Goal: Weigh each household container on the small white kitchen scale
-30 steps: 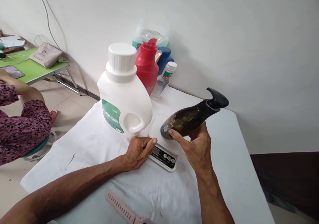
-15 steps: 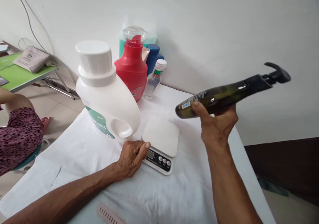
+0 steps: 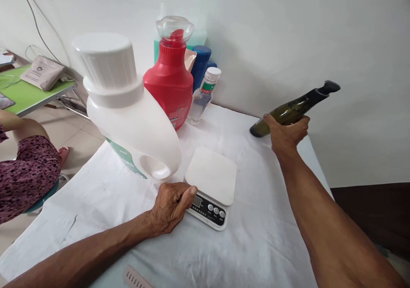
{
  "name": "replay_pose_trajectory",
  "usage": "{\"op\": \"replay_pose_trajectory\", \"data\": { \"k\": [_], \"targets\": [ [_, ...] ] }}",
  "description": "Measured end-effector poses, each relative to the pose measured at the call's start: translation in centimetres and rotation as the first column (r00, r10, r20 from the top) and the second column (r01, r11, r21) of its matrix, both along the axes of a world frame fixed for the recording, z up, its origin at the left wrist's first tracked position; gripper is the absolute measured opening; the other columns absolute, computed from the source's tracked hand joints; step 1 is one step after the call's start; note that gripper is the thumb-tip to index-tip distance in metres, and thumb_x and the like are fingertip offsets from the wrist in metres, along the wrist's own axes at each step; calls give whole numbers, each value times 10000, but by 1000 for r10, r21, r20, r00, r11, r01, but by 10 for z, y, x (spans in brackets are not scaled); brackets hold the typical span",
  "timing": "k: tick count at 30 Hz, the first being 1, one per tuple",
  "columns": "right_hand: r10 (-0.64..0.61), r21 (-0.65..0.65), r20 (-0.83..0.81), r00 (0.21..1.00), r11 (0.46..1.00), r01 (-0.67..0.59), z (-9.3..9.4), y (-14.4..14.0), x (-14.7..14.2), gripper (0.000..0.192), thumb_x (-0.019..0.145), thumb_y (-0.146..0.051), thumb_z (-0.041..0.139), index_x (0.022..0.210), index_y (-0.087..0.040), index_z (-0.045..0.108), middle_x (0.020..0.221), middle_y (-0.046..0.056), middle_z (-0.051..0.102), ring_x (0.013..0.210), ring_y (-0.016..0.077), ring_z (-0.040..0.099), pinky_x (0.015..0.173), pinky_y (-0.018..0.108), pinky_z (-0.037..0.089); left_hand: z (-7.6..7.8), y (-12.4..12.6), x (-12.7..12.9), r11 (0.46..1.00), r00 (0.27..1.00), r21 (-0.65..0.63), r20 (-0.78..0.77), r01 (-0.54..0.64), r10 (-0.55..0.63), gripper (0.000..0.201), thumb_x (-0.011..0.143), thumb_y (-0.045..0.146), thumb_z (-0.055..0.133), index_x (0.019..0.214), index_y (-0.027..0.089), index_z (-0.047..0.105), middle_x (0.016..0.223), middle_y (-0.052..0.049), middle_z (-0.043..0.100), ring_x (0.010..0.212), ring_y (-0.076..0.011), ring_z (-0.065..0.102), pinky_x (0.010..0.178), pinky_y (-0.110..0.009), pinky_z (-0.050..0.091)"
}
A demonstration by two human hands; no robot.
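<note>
Nearest us, a pink strap (image 3: 134, 278) pokes in at the bottom edge, in front of the scale (image 3: 209, 185). Our left hand (image 3: 171, 206) rests on the cloth (image 3: 96, 202), curled into a loose fist touching the scale's front-left corner by the display; it grips nothing. The scale's plate is bare, so nothing is being weighed now.

Just left of the scale stands the white jug (image 3: 131, 117), tilted a bit in our view, not touched.

Right of the scale and further back, our right hand (image 3: 288, 133) is wrapped around the dark bottle (image 3: 293, 110), fingers closed on its lower body. Bottle lies nearly flat, pump head pointing right and up toward the wall, base end toward the scale. It looks held just over the cloth near the table's far right edge; whether it touches, we cannot tell. So the dark bottle is off the scale, well apart from the plate; we judge it is not yet set down.

Behind the scale by the wall: red bottle (image 3: 169, 87), small clear bottle (image 3: 203, 95), blue bottle (image 3: 201, 66). Far left of the scale, a seated person's patterned sleeve (image 3: 22, 172).
</note>
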State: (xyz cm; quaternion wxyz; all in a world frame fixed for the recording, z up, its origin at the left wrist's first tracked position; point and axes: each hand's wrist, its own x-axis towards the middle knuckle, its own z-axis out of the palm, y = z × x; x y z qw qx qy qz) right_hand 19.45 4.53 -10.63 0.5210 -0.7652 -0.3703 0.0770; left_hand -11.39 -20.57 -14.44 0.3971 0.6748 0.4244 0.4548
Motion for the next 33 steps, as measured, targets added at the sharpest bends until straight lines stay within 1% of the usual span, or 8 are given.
{"op": "replay_pose_trajectory", "data": {
  "k": [10,13,16,19,21,24,29,33],
  "targets": [
    [-3,-27,-34,999,1000,2,-2,31,-2,855,438,-108,964,908,-334,286,1205,97,612,1215,297,548,1113,469,391,4,0,1,999,1000,-47,12,18,-18,511,1140,407,348,671,202,357,607,22,390,568,-98,356,600,-296,296],
    [42,-25,-53,998,999,-43,1,26,-1,877,414,-157,996,955,-324,326,1276,125,583,1221,309,539,1125,490,393,3,1,1,999,1000,-49,14,21,-21,520,1139,419,348,667,201,356,604,21,398,571,-98,361,605,-297,300],
    [36,-10,-33,999,999,-37,5,12,-5,953,410,-131,992,1119,-278,373,1479,240,429,1408,364,416,1228,517,301,1,1,1,998,1000,-52,7,18,-18,532,1140,436,338,665,198,367,603,19,407,572,-98,373,611,-296,306],
    [51,133,161,986,988,-73,6,-10,-26,997,479,-110,954,1276,-232,368,1519,259,362,1473,382,337,1276,545,233,0,0,1,998,1000,-59,-10,9,-10,544,1139,455,336,663,196,373,602,19,409,571,-98,379,612,-294,308],
    [165,240,326,931,938,-251,6,-22,-53,903,588,-203,930,1307,-251,387,1468,209,433,1412,374,424,1222,591,323,0,0,1,998,1000,-64,-10,8,-9,554,1139,466,332,658,195,380,598,18,419,569,-98,389,613,-293,314],
    [513,196,285,809,796,-573,6,-22,-102,692,750,-401,863,1292,-278,450,1445,141,518,1324,323,545,1084,550,484,2,0,1,998,1000,-60,2,10,-10,561,1139,468,325,653,195,389,595,16,429,568,-98,400,615,-290,325],
    [683,121,52,729,720,-683,1,16,-160,908,592,-378,947,1355,-244,472,1461,155,573,1348,320,565,1118,542,474,1,1,1,998,1000,-64,-8,8,-9,562,1135,491,316,655,203,359,597,13,416,573,-103,390,614,-294,328],
    [731,81,7,682,679,-729,-11,35,-173,728,604,-410,925,1206,-220,562,1122,70,704,1101,297,670,972,516,550,-2,0,2,996,1000,-87,-10,6,-7,574,1127,528,309,650,210,353,589,4,439,569,-108,400,613,-297,342]
  ]
}}
